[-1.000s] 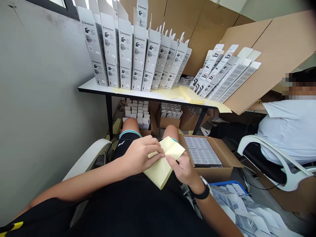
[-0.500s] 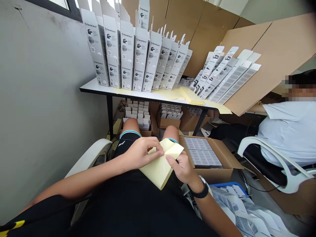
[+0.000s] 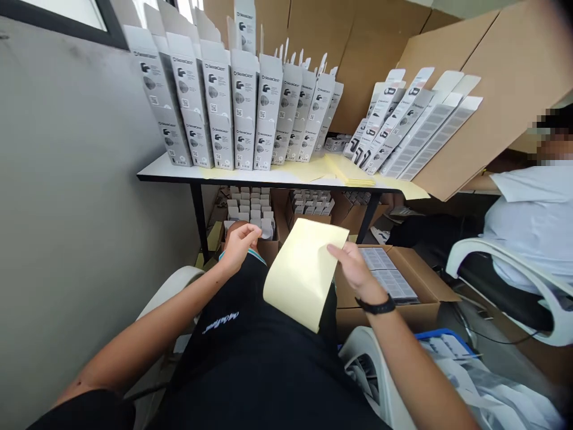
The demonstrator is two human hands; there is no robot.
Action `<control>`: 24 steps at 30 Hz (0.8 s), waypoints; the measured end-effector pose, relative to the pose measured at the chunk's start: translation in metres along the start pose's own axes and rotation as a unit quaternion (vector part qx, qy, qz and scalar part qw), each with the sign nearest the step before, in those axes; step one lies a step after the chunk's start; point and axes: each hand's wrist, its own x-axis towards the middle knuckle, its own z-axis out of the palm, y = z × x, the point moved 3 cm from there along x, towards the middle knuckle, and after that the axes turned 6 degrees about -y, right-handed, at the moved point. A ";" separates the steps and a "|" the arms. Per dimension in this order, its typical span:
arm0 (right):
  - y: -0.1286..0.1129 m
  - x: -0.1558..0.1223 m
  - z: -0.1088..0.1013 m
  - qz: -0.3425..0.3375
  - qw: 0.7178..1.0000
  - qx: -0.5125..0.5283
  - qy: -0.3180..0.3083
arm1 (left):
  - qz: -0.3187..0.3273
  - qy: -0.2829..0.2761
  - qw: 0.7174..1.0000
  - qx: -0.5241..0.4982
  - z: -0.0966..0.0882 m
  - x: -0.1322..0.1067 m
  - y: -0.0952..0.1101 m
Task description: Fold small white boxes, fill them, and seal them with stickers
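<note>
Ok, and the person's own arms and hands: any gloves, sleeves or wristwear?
No gloves on the left hand or right hand, and both forearms are bare. A black-strapped watch is on the right wrist; the left wrist shows nothing. A short black sleeve covers the left upper arm.

I'm operating inside a packing workshop: SilverCrest cartons (image 3: 244,107) are standing along a white table (image 3: 165,170) at twelve o'clock, and a co-worker (image 3: 528,221) is sitting at three o'clock.
</note>
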 end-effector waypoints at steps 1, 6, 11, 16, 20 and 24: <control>-0.003 0.017 -0.012 0.008 1.000 0.016 -0.001 | -0.012 0.008 1.000 -0.001 -0.005 0.012 -0.013; -0.043 0.089 -0.065 0.015 0.997 -0.044 -0.062 | -0.087 -0.014 0.996 0.004 -0.010 0.059 -0.061; -0.081 0.157 -0.123 -0.007 0.995 -0.084 -0.052 | -0.153 -0.062 0.986 -0.014 0.004 0.083 -0.092; -0.101 0.270 -0.220 -0.020 0.969 -0.171 0.177 | -0.219 -0.069 0.973 -0.033 0.011 0.093 -0.141; -0.097 0.351 -0.274 0.034 0.923 -0.292 0.247 | -0.248 -0.067 0.965 -0.044 0.007 0.099 -0.165; -0.065 0.394 -0.286 0.074 0.857 -0.433 0.269 | -0.257 -0.063 0.962 -0.068 -0.001 0.104 -0.158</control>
